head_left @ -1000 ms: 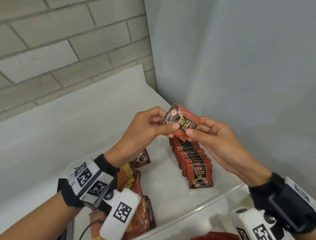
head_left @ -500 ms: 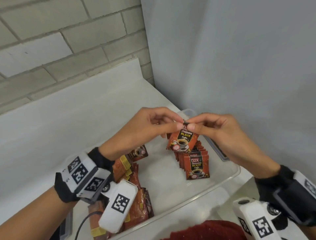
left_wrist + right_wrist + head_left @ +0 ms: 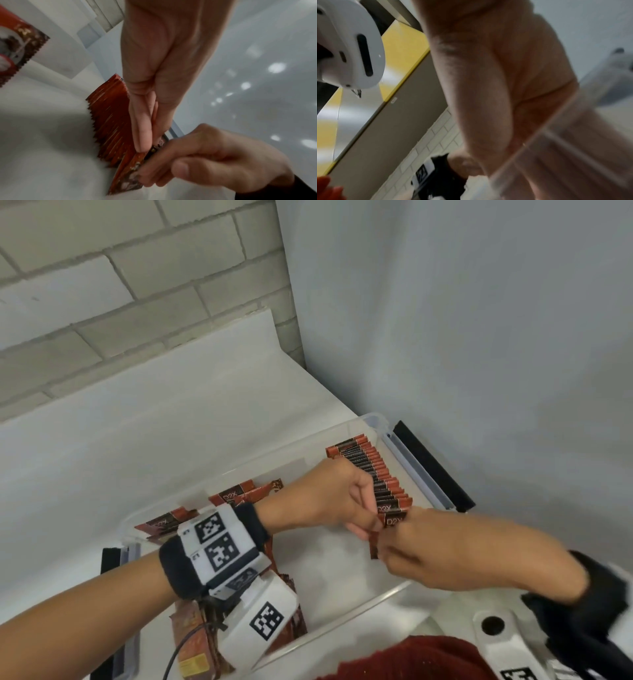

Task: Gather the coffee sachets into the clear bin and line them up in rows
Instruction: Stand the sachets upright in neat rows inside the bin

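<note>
Both hands meet over the clear bin [image 3: 383, 422] at the near end of the row of sachets [image 3: 373, 470] along its right wall. Right hand [image 3: 442, 553] pinches one sachet [image 3: 126, 174] between thumb and curled fingers, holding it on edge at the front of the row, touching it or just beside. Left hand [image 3: 335, 498] has straight fingers [image 3: 142, 128] pressed down on the top edges of the row's front sachets; whether its thumb grips anything is hard to say, blurred there. Loose sachets [image 3: 239, 494] lie piled at the bin's left side, partly under the left wrist. Bin sits on a white counter [image 3: 154, 422] in a wall corner.
</note>
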A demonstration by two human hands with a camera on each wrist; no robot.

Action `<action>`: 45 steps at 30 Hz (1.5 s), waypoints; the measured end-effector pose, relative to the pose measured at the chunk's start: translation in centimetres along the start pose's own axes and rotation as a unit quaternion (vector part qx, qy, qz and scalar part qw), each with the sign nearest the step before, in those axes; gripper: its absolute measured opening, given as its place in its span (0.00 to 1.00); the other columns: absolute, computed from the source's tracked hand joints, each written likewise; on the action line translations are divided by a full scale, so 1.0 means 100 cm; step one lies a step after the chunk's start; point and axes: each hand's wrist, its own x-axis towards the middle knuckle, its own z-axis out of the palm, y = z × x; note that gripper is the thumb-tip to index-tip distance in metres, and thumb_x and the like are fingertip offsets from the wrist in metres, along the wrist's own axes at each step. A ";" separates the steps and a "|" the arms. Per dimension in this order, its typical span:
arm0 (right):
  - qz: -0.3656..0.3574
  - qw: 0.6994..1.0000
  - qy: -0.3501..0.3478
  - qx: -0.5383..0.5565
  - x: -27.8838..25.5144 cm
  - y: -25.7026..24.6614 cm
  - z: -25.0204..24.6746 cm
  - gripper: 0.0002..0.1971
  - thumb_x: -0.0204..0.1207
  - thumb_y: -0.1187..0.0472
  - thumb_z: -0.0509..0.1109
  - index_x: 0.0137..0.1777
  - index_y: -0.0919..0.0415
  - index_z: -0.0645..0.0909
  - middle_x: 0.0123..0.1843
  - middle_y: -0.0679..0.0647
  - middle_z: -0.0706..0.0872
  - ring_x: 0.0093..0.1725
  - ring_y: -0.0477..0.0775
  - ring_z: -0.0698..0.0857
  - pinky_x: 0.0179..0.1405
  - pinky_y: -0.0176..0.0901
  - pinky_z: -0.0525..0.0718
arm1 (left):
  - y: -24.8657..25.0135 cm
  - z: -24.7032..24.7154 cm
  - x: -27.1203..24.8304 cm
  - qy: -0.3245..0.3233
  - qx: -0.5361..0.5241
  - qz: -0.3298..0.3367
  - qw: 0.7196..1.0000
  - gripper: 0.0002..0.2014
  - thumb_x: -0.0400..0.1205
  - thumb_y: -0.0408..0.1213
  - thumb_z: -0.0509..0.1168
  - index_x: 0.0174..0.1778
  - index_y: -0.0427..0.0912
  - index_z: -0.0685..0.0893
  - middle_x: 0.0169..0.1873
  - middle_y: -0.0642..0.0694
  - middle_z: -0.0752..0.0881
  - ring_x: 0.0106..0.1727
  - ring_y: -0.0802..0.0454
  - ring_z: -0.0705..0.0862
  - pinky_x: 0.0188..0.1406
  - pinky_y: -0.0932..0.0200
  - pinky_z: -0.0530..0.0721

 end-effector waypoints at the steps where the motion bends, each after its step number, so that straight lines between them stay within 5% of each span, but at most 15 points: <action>1: 0.023 0.999 -0.023 0.000 0.004 -0.002 0.000 0.16 0.86 0.52 0.53 0.36 0.51 0.70 0.40 0.51 0.82 0.36 0.49 0.79 0.36 0.42 0.79 | 0.001 0.000 0.000 -0.010 0.006 -0.008 1.000 0.06 0.73 0.27 0.76 0.38 0.36 0.85 0.31 0.49 0.90 0.36 0.54 0.90 0.39 0.69 0.85; 6: 0.078 0.995 -0.056 0.029 0.012 -0.002 -0.005 0.19 0.88 0.51 0.48 0.37 0.53 0.71 0.45 0.54 0.83 0.39 0.48 0.79 0.38 0.37 0.76 | -0.004 -0.023 -0.009 0.029 -0.016 -0.078 0.996 0.06 0.75 0.27 0.75 0.45 0.34 0.86 0.36 0.45 0.91 0.40 0.51 0.91 0.45 0.63 0.88; 9: 0.082 0.994 -0.066 0.014 0.014 -0.002 -0.007 0.18 0.90 0.54 0.46 0.51 0.60 0.77 0.51 0.56 0.83 0.47 0.53 0.82 0.39 0.35 0.76 | -0.015 -0.029 -0.012 0.064 -0.057 -0.124 0.989 0.13 0.81 0.28 0.67 0.62 0.35 0.81 0.50 0.41 0.89 0.50 0.49 0.90 0.55 0.58 0.88; 12: 0.082 0.994 -0.076 0.002 0.015 -0.003 -0.007 0.17 0.90 0.55 0.46 0.54 0.60 0.76 0.53 0.57 0.83 0.48 0.54 0.83 0.43 0.38 0.79 | -0.019 -0.016 -0.013 -0.027 -0.183 -0.158 0.970 0.19 0.84 0.21 0.57 0.66 0.45 0.78 0.61 0.51 0.83 0.60 0.59 0.82 0.62 0.63 0.81; 14: 0.099 0.992 -0.078 0.011 0.016 -0.003 -0.008 0.17 0.89 0.53 0.47 0.50 0.56 0.76 0.51 0.56 0.84 0.45 0.50 0.81 0.40 0.36 0.76 | -0.019 -0.004 -0.011 -0.083 -0.264 -0.153 0.948 0.25 0.81 0.14 0.51 0.70 0.38 0.77 0.64 0.47 0.82 0.69 0.55 0.79 0.70 0.61 0.76; 16: 0.102 0.992 -0.077 0.017 0.017 -0.003 -0.008 0.16 0.89 0.52 0.47 0.49 0.55 0.75 0.52 0.55 0.84 0.45 0.49 0.80 0.41 0.35 0.75 | -0.015 0.002 -0.008 -0.068 -0.298 -0.155 0.939 0.28 0.78 0.11 0.48 0.76 0.28 0.68 0.65 0.40 0.78 0.71 0.51 0.75 0.72 0.57 0.73; 22: 0.104 0.993 -0.046 0.035 0.012 0.001 -0.009 0.17 0.88 0.50 0.48 0.49 0.55 0.77 0.51 0.55 0.84 0.47 0.52 0.84 0.50 0.43 0.83 | -0.007 0.015 -0.005 0.022 -0.347 -0.167 0.923 0.28 0.77 0.09 0.45 0.72 0.25 0.72 0.68 0.31 0.79 0.73 0.44 0.73 0.78 0.44 0.67; 25: 0.099 0.993 -0.014 0.064 0.004 0.003 -0.010 0.19 0.87 0.49 0.50 0.43 0.56 0.78 0.45 0.54 0.84 0.43 0.54 0.85 0.48 0.46 0.86 | -0.003 0.023 -0.010 0.062 -0.363 -0.179 0.912 0.26 0.77 0.09 0.44 0.66 0.27 0.77 0.76 0.27 0.65 0.79 0.37 0.62 0.79 0.42 0.65; 27: 0.098 0.993 0.010 0.072 0.001 0.003 -0.010 0.19 0.87 0.49 0.52 0.39 0.54 0.78 0.43 0.53 0.84 0.42 0.53 0.85 0.46 0.46 0.86 | -0.003 0.029 -0.009 0.050 -0.385 -0.179 0.904 0.29 0.77 0.10 0.44 0.71 0.30 0.74 0.77 0.29 0.65 0.80 0.39 0.64 0.78 0.43 0.66; 34: 0.109 0.992 0.038 0.059 0.000 0.006 -0.007 0.17 0.86 0.50 0.54 0.39 0.54 0.77 0.43 0.52 0.83 0.42 0.52 0.86 0.47 0.50 0.87 | -0.010 0.034 -0.003 0.028 -0.417 -0.170 0.892 0.29 0.75 0.09 0.43 0.67 0.31 0.76 0.60 0.39 0.80 0.69 0.46 0.74 0.73 0.50 0.71; 37: 0.110 0.991 0.051 0.061 0.000 0.008 -0.006 0.18 0.85 0.51 0.55 0.40 0.58 0.80 0.42 0.52 0.85 0.42 0.53 0.86 0.46 0.51 0.87 | -0.010 0.034 -0.003 0.006 -0.422 -0.165 0.891 0.28 0.73 0.09 0.42 0.60 0.39 0.73 0.55 0.40 0.74 0.59 0.47 0.71 0.48 0.63 0.74; 38: 0.112 0.991 0.051 0.060 0.001 0.008 -0.006 0.18 0.85 0.51 0.55 0.40 0.57 0.80 0.42 0.52 0.85 0.42 0.53 0.87 0.46 0.50 0.88 | -0.009 0.034 -0.002 0.004 -0.414 -0.167 0.895 0.28 0.73 0.09 0.43 0.60 0.38 0.74 0.55 0.40 0.74 0.60 0.48 0.71 0.48 0.64 0.75; 40: 0.111 0.991 0.047 0.058 0.002 0.007 -0.007 0.17 0.86 0.51 0.55 0.36 0.53 0.76 0.42 0.51 0.84 0.42 0.52 0.86 0.43 0.44 0.87 | -0.011 0.030 -0.004 0.008 -0.385 -0.175 0.906 0.25 0.75 0.10 0.44 0.59 0.33 0.76 0.53 0.40 0.78 0.61 0.50 0.74 0.66 0.56 0.76; 42: 0.102 0.992 0.043 0.052 0.000 0.006 -0.010 0.18 0.86 0.50 0.55 0.35 0.51 0.74 0.41 0.48 0.83 0.38 0.50 0.84 0.36 0.38 0.82 | -0.012 0.019 -0.012 0.021 -0.330 -0.172 0.928 0.19 0.78 0.11 0.47 0.49 0.36 0.76 0.44 0.46 0.75 0.53 0.52 0.72 0.75 0.52 0.70; 45: 0.074 0.996 0.023 0.044 -0.005 0.002 -0.021 0.19 0.85 0.48 0.54 0.32 0.50 0.73 0.35 0.47 0.80 0.32 0.46 0.78 0.33 0.36 0.77 | -0.015 -0.010 -0.030 0.012 -0.214 -0.157 0.964 0.16 0.83 0.18 0.53 0.53 0.42 0.77 0.52 0.47 0.76 0.58 0.55 0.73 0.61 0.65 0.74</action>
